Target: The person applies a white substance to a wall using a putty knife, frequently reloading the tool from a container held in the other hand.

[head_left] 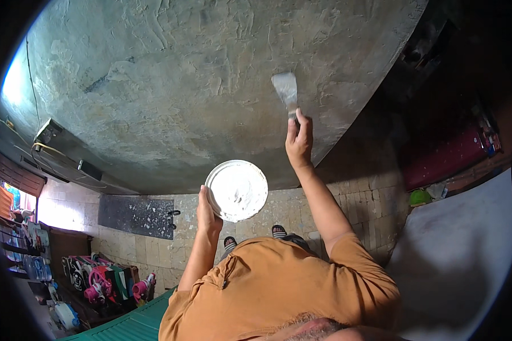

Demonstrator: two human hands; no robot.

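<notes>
My left hand (208, 213) grips the left side of a round white tub (209, 196), its fingers mostly hidden beneath. White paste (239, 190) fills the tub, with a rough patch in the middle. Raised to the right, my right hand (300, 139) is closed round the handle of a putty knife (285, 88). The broad blade points up and carries a whitish coat. Behind it spreads a grey-green wall (182, 85) with uneven ridges and smears. Whether the blade touches the wall, I cannot tell.
A dark mat (136, 216) spattered with white lies on the tiled floor (153, 253) at left. Beyond it stand pink-wheeled things (99, 284) and bottles (37, 267). A dark box with cables (51, 133) sits at the wall's left. To the right are a white sheet-like surface (449, 250) and a green object (420, 197).
</notes>
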